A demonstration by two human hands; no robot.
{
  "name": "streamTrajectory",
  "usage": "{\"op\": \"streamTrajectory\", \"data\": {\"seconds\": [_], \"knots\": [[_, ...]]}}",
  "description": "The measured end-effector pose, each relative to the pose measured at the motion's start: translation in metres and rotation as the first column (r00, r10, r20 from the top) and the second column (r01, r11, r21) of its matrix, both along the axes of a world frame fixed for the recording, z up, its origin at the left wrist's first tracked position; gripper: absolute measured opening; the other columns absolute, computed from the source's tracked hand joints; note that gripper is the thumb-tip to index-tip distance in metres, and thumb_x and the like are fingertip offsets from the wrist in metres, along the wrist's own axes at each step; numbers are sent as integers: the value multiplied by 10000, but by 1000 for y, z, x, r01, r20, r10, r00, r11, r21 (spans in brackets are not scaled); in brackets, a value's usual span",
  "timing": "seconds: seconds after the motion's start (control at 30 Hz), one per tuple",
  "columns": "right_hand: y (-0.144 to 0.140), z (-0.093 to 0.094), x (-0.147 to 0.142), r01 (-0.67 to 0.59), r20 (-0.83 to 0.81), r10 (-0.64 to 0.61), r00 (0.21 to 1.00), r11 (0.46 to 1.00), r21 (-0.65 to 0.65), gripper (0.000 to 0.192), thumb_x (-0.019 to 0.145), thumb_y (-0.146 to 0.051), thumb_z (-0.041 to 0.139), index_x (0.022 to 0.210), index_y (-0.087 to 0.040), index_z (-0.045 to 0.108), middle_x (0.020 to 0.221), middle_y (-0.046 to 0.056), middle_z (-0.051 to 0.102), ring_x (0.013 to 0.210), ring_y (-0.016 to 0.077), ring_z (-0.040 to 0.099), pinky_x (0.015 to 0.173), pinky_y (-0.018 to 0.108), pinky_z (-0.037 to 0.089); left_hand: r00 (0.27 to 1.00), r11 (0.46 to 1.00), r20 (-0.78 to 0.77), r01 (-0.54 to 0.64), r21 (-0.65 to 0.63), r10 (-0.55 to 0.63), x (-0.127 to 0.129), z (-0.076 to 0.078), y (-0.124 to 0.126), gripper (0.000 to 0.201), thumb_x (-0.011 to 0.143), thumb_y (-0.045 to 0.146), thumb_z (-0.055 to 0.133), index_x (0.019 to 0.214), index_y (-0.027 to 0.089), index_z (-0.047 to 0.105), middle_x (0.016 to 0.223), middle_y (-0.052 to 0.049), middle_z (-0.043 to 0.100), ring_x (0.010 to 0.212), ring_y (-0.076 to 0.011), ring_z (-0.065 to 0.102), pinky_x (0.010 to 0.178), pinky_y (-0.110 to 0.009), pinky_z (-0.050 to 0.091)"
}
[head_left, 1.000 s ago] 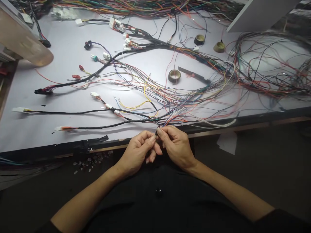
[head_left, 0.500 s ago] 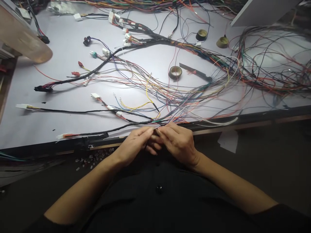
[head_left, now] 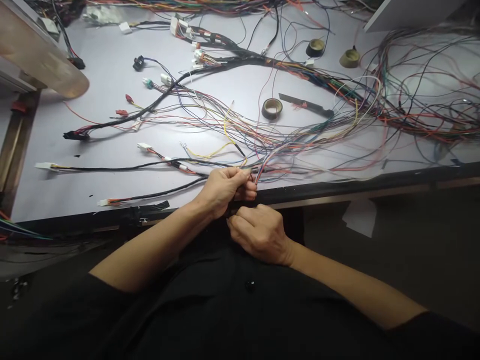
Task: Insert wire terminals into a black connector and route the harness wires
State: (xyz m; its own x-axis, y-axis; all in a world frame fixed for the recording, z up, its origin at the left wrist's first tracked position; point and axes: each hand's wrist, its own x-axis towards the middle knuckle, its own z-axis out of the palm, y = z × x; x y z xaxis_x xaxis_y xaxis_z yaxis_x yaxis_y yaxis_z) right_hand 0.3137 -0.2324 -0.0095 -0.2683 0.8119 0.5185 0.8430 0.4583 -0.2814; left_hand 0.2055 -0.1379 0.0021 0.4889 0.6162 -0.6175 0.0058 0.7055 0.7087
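Multicoloured loose wires [head_left: 275, 150] are gripped at the table's [head_left: 93, 200] near edge by the closed left hand [head_left: 225, 187], while the right hand [head_left: 258, 232], fisted just below, seemingly pulls something unseen, so bundling appears underway.

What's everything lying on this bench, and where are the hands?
wire bundle: one, many colours, gripped at near edge
taped harness branch: one, black, across the far table
white connectors: several, on branch ends at left
tape rolls: three, dark and tan, mid and far table
flat tool: one, black, beside the middle roll
table: one, white top
left hand: closed on the bundle
right hand: fisted below the edge; contents hidden
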Motion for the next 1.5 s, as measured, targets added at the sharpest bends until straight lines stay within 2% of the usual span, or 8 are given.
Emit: {"op": "streamTrajectory", "data": {"seconds": [0.17,0.37,0.53,0.63,0.77,1.03,1.27,1.5], "knots": [[-1,-2,17,154,-128,-171,977,979,-132,95,892,-223,587,848,-191,664,749,-2,663,648,101,556,592,270,330,999,996,25,30,-80,-28,-2,3,5,208,858,274,612,773,85,632,724,-65,680,544,-95,620,529,-201,515],[7,0,26,213,-222,-245,944,964,-157,67,868,-259,627,884,-229,685,809,7,660,735,128,600,652,265,406,992,992,51,119,-44,-116,-23,9,6,182,852,256,600,922,98,659,915,-101,696,739,-142,673,653,-244,560],[20,0,30,169,-152,-186,971,979,-118,178,869,-277,628,1034,-213,641,942,26,676,868,161,613,725,290,418,984,951,-57,177,252,-168,-42,4,-7,377,743,196,730,1102,154,623,1000,-65,695,919,-154,660,799,-252,550],[26,-1,31,123,-61,-131,989,985,-117,148,884,-292,610,1009,-218,642,929,13,680,856,159,612,733,302,393,971,881,-180,218,419,-155,-44,2,-13,260,786,238,685,1021,130,657,924,-58,698,778,-134,661,682,-226,560],[27,-4,25,172,-49,-179,983,978,-119,128,870,-322,631,922,-206,634,893,9,681,835,160,608,722,313,353,943,821,-305,278,498,-135,-43,3,-13,212,824,247,634,985,117,678,841,-47,691,620,-98,626,596,-206,538],[23,-11,11,264,-160,-286,945,954,-144,101,895,-295,605,839,-213,616,815,-13,668,809,131,597,737,313,313,977,930,-72,214,299,-202,-45,-4,-8,225,809,292,657,941,109,646,769,-26,650,568,-88,606,553,-207,527],[23,-6,2,298,-159,-332,930,932,-205,144,919,-252,540,788,-193,555,771,1,628,746,143,562,700,321,315,988,934,-79,152,324,-133,-42,-6,-14,272,774,319,696,937,105,662,791,-35,656,579,-91,601,556,-210,523],[14,-9,-10,256,-121,-289,950,939,-229,152,950,-240,458,820,-190,517,793,27,607,759,155,540,709,334,307,994,954,-58,109,279,-97,-41,-13,-14,313,733,328,731,953,116,663,815,-36,670,591,-95,604,557,-207,510]]}}
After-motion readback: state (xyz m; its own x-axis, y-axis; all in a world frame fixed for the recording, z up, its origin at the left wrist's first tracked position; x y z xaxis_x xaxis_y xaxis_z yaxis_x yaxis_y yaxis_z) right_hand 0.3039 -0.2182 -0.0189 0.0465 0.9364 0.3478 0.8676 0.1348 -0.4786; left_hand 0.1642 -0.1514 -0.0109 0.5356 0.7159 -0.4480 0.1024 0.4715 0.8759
